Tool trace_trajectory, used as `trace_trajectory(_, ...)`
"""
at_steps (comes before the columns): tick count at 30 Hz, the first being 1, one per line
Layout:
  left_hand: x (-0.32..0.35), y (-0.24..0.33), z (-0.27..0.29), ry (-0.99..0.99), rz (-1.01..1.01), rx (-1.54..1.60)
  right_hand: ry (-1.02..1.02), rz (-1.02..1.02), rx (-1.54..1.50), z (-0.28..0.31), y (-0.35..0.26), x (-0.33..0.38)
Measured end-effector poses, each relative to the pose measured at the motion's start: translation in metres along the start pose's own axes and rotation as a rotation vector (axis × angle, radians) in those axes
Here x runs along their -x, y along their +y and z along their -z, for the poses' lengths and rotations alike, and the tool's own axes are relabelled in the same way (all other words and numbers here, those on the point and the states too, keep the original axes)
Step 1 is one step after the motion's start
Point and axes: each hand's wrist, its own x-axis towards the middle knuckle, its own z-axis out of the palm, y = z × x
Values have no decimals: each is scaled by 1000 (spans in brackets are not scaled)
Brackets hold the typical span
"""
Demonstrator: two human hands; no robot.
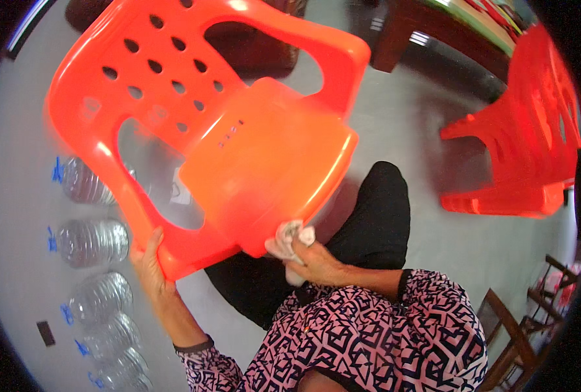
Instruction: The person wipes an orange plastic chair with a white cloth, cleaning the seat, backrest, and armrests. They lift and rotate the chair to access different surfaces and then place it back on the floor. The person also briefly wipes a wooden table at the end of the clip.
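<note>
A red-orange plastic armchair with teardrop holes in its backrest is tilted in front of my body. My left hand grips the front of its left armrest, with the thumb on top. Against the front edge of the seat, my right hand presses a bunched white cloth. Its fingers are wrapped round the cloth and partly hidden by it. The seat bears a short row of dark marks near the backrest.
Large clear plastic bottles with blue handles lie in a row along the left. To the right stand stacked red plastic chairs. A dark wooden table is at the far right, and wooden furniture sits at the lower right.
</note>
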Motion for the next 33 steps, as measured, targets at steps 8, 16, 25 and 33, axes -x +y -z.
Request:
trace_trajectory(8,3,0,-9,31,-24,27,-275,460,760,21,20,-73)
trace_trajectory(16,4,4,-11,81,45,18,-83,564,661,-88,24,-182)
trace_trajectory(25,-1,-3,-10,89,4,87,-212,260,-85,-115,9,-167)
trace_trajectory(33,-1,-4,-10,173,45,125,-187,125,-865,-78,-82,-103)
